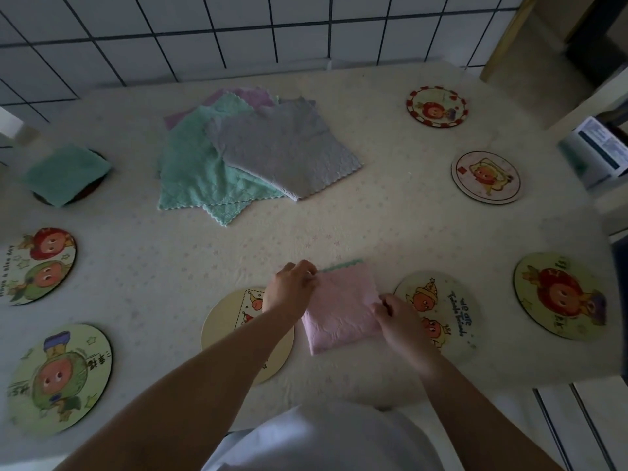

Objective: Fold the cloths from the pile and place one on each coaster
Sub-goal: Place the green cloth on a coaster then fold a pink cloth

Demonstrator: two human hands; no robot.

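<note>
Left hand and right hand both pinch folded pink cloth. Far-left coaster mostly hidden under green cloth. Left coaster reads "Have a nice day".

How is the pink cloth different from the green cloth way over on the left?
The pink cloth lies on the bare table, between two coasters; the folded green cloth already sits on a coaster. The left hand and right hand pinch the pink cloth's corners; nobody touches the green one. Both are folded small.
</note>
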